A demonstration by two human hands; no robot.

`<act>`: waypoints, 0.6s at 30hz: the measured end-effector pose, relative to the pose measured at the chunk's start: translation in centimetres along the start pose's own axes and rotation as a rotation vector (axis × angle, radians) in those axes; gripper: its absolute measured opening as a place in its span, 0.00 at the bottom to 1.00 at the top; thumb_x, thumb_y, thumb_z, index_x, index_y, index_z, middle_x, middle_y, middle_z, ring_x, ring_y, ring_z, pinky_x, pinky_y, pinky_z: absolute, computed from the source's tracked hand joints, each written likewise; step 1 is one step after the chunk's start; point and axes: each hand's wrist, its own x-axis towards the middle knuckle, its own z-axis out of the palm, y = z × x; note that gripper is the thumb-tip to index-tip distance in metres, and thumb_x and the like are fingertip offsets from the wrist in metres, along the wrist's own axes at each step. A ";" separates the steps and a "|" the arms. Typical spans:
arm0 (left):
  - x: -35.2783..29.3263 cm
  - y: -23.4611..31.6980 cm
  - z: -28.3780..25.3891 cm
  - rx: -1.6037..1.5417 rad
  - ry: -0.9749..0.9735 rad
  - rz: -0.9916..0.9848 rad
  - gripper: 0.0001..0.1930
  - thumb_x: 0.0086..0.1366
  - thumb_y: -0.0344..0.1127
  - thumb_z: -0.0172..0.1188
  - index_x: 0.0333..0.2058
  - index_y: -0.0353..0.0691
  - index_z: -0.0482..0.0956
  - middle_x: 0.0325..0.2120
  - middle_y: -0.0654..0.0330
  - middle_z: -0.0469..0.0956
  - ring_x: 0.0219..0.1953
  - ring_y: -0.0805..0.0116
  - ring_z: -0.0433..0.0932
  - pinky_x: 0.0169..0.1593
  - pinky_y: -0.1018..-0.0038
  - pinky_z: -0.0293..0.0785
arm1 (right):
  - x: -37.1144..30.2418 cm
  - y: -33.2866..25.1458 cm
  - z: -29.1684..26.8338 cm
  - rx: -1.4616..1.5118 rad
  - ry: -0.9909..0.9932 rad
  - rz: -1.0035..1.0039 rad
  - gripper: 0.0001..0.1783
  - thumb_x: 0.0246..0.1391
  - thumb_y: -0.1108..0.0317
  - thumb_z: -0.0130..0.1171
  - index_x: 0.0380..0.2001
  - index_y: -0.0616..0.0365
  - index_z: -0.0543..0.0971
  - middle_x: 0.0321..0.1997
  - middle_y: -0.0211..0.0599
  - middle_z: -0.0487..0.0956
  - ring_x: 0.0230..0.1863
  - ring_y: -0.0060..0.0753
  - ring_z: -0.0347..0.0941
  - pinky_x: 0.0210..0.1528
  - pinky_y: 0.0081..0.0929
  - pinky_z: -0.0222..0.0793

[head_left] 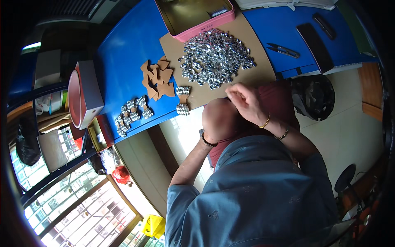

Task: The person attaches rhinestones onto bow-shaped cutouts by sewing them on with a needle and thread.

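Observation:
My left hand is smeared by motion over my lap, close to the near edge of the brown board. Beside it, my right hand has its fingers curled in; whatever they hold is hidden. Ahead of both hands lies a heap of small shiny silver pieces. A narrow-waisted brown card with silver pieces at both ends lies at the board's near left corner. Several similar filled cards sit in a row further left. Bare brown cards are piled between that row and the heap.
A pink-rimmed tin stands behind the heap on the blue table. Thread snips, a dark phone and a slim black case lie at right. A box stands at the left edge. A black bag is below the table's right side.

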 end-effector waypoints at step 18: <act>2.5 -3.2 -1.8 0.080 0.229 -0.381 0.02 0.55 0.25 0.58 0.29 0.35 0.78 0.21 0.61 0.76 0.19 0.70 0.74 0.24 0.77 0.69 | 0.3 -0.1 0.1 -0.051 -0.047 -0.030 0.03 0.55 0.74 0.53 0.29 0.61 0.72 0.16 0.29 0.71 0.17 0.11 0.65 0.18 0.15 0.60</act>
